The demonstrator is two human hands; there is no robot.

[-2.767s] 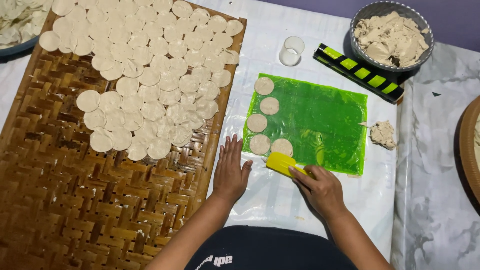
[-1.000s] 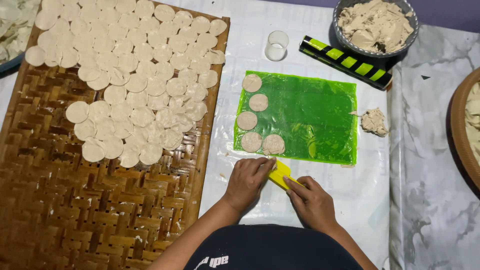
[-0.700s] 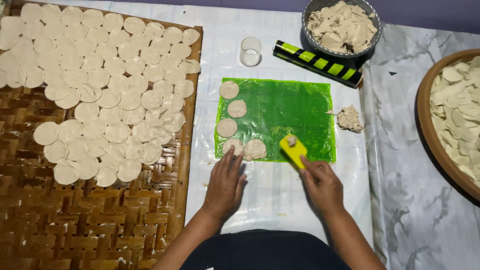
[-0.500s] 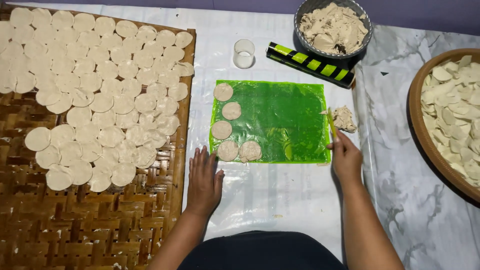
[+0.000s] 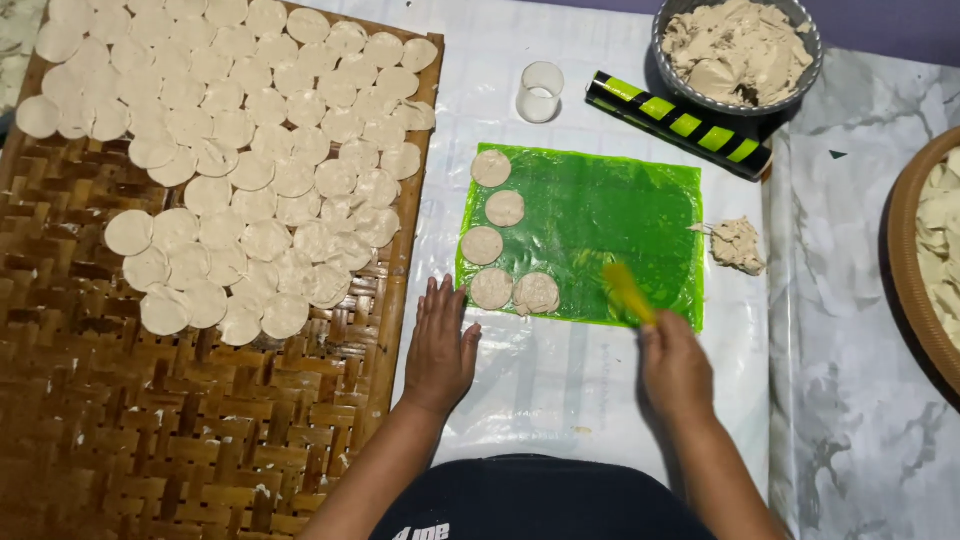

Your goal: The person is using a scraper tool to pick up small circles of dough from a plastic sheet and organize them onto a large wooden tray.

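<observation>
My right hand (image 5: 675, 365) grips a small yellow scraper (image 5: 627, 290), blurred, its blade over the lower right part of the green plastic sheet (image 5: 620, 215). My left hand (image 5: 440, 345) lies flat and empty on the white table cover, just left of the sheet's lower corner. Several flat round dough discs (image 5: 492, 248) line the sheet's left edge and bottom left corner. A small lump of dough (image 5: 738, 243) sits just past the sheet's right edge.
A woven bamboo tray (image 5: 150, 420) on the left carries many dough discs (image 5: 250, 150). At the back stand a small clear cup (image 5: 540, 92), a black and yellow-green striped roller (image 5: 680, 122) and a metal bowl of dough (image 5: 738, 48). A round wooden tray (image 5: 915, 270) is at the right edge.
My right hand went out to the dough lump at the sheet's right edge, then came back with the scraper to the sheet's lower right. The left hand stayed flat beside the sheet.
</observation>
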